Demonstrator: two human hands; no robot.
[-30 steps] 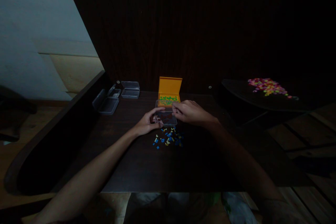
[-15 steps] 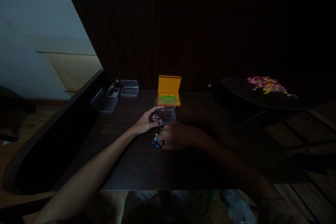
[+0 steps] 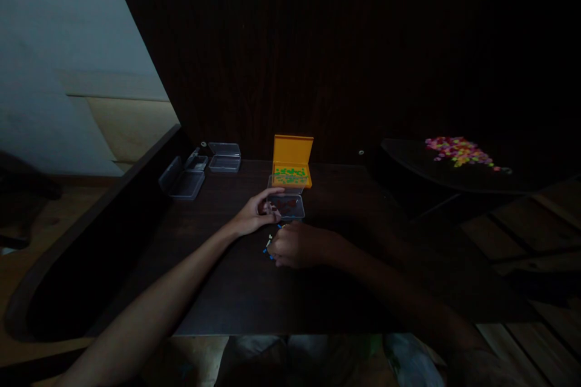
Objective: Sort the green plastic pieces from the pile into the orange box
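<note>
My left hand [image 3: 256, 211] is wrapped round the left side of a small clear plastic box [image 3: 297, 216], thumb at the front and fingers behind. The box's lid [image 3: 276, 181] stands open at the back, and dark reddish pieces [image 3: 287, 204] lie inside. Just in front of it, my right hand [image 3: 295, 246] is down on the tabletop with its fingers bent together over a few tiny blue pieces [image 3: 265, 250] and a pale piece [image 3: 270, 237]. Its fingertips are hidden, so what they pinch, if anything, does not show.
Behind the clear box stands an open orange case [image 3: 293, 150] with green pieces [image 3: 290, 173]. Clear boxes [image 3: 187, 187] with raised lids are at the back left. A colourful heap of small pieces [image 3: 460, 151] lies on the dark shelf [image 3: 408, 160] at the right.
My right hand has shifted slightly towards me and left, covering more of the blue pieces. The left hand keeps its hold on the clear box.
</note>
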